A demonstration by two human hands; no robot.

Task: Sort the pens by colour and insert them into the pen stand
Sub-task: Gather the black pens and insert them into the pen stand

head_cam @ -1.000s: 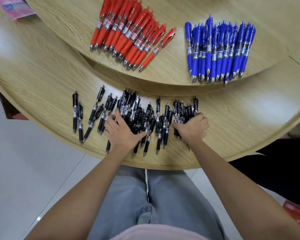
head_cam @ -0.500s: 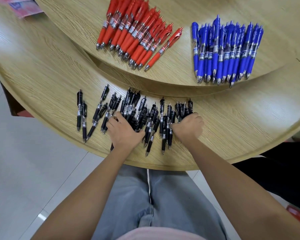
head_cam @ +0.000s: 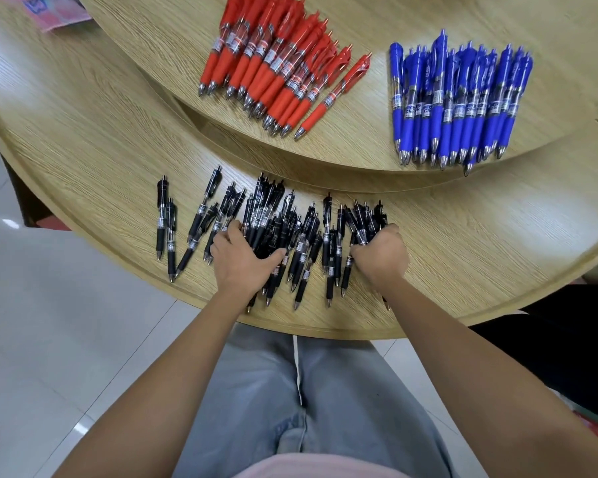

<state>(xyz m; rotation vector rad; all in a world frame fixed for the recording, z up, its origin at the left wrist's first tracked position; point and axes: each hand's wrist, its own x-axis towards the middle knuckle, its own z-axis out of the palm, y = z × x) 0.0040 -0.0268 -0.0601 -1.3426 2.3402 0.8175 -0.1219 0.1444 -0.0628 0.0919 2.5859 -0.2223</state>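
Note:
Several black pens [head_cam: 292, 224] lie bunched on the lower wooden table tier [head_cam: 83, 160], near its front edge. My left hand [head_cam: 244, 262] presses on the left side of the bunch, fingers curled over the pens and thumb hooked around them. On the right side my right hand [head_cam: 382, 253] is closed in a fist around a cluster of black pens. A few black pens lie apart to the left [head_cam: 166, 222]. On the raised upper tier [head_cam: 394, 22] rest a pile of red pens [head_cam: 280, 70] and a row of blue pens [head_cam: 456, 101]. No pen stand is in view.
A pink printed item [head_cam: 52, 8] lies at the far left of the table. The curved table edge runs just in front of my hands, with my grey trousers [head_cam: 290, 391] and tiled floor below. A dark shape [head_cam: 549, 339] sits under the table at right.
My two hands have drawn closer together, squeezing the black pens into a tighter bunch. The right hand has slid left with its cluster.

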